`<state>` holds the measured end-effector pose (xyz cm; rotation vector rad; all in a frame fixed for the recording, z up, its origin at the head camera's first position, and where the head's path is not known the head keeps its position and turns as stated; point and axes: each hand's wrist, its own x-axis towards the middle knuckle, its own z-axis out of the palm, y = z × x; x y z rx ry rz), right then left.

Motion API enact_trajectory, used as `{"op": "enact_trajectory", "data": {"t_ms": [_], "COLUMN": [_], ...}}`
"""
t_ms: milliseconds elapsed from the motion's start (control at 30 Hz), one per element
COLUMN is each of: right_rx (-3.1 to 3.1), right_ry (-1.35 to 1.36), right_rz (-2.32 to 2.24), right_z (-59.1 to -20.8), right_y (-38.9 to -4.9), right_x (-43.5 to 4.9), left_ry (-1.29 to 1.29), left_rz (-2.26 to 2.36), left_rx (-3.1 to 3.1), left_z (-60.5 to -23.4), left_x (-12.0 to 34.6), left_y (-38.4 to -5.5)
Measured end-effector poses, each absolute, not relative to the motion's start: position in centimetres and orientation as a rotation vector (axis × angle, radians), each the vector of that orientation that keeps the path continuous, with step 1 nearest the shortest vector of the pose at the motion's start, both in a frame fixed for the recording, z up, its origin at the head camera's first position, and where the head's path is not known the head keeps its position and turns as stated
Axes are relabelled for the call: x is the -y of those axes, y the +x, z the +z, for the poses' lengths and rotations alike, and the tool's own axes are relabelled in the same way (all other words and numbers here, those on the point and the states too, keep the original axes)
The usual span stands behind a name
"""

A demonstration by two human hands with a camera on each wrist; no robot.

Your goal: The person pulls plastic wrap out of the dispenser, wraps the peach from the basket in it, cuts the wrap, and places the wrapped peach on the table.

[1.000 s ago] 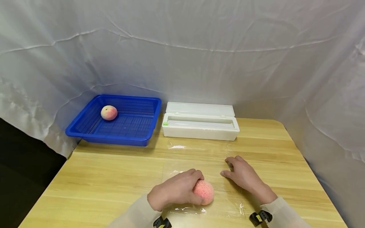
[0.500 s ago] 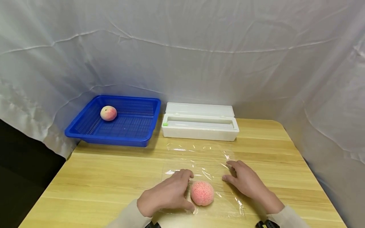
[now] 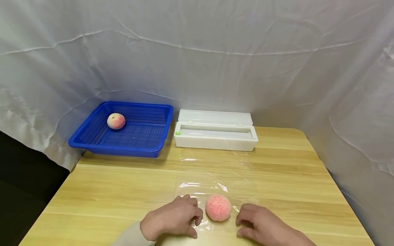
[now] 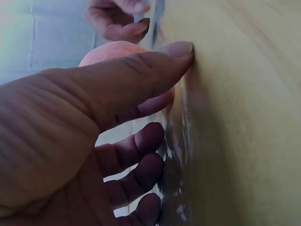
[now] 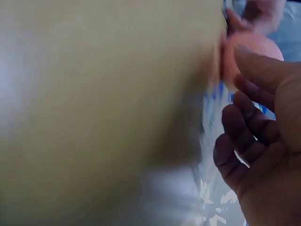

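Note:
A pink, speckled peach [image 3: 218, 207] rests on a sheet of clear cling film [image 3: 212, 181] spread over the wooden table. To its left is my left hand [image 3: 172, 217], thumb and fingers apart, with the fingertips [image 4: 149, 137] at the film's surface. Whether they press on the film I cannot tell. My right hand [image 3: 264, 223] hovers or rests just right of the peach, its fingers loosely bent and apart. Neither hand holds the peach. In the right wrist view, the peach [image 5: 251, 52] is partly hidden behind my thumb.
A blue plastic basket [image 3: 135, 149] with another peach [image 3: 116, 121] in it stands at the back left. Beside it is a white cling film box [image 3: 215, 142] with its lid raised and a green slider at the left end. Pale cloth [image 3: 215, 75] hangs behind the table.
My left hand has let go of the peach and drawn back to the left. The right hand has come down toward the table's near edge, beside the peach.

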<state>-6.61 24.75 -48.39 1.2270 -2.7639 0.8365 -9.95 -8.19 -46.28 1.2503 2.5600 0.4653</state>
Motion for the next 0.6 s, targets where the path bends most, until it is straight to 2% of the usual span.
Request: {"op": "enact_trajectory", "data": {"t_ms": [233,600], "right_rx": [2.651,2.836], "right_ry": [1.335,1.201], "right_rz": [0.7,0.866], "right_z": [-49.3,-48.5], "right_y": [-6.5,-6.3], "right_x": [-23.8,-24.2], "left_ry": [1.27,1.374], "left_rz": [0.437,0.658], "left_rx": [-2.573,-2.572], "left_z": [-46.4,-46.2], "left_x": [8.0,9.1], "left_y": [-9.7,-10.6]}}
